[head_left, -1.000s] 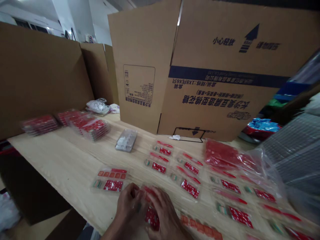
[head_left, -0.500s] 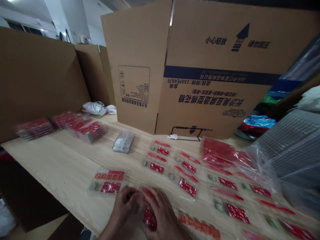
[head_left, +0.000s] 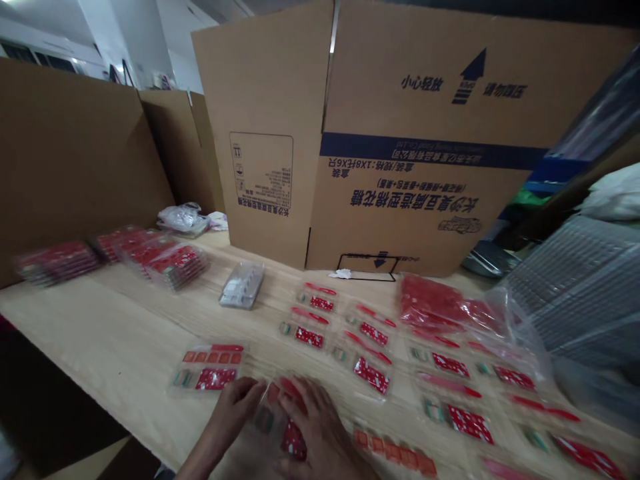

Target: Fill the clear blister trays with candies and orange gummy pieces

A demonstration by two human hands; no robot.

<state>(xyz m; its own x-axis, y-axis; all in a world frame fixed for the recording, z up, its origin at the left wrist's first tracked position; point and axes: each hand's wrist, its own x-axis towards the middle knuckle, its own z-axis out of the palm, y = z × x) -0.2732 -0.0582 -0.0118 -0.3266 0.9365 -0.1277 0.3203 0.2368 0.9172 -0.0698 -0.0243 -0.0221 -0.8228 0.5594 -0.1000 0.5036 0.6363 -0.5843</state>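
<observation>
My left hand and my right hand are close together at the near edge of the pale wooden table. Between them they hold a transparent plastic packet with red printed contents. The left fingers pinch its left edge, and the right fingers lie over its top. Just left of my hands, a similar packet lies flat. More packets of red printed cards and strips spread in rows to the right.
Stacked red packets and a grey tray stand further back on the table. A plastic bag of red items lies at right. Large upright cardboard boxes rise behind the table, and the table's left edge drops away.
The whole view has drifted slightly, with the table contents shifting left. My left hand has moved left and down along the packet, showing more of the packet between my hands.
</observation>
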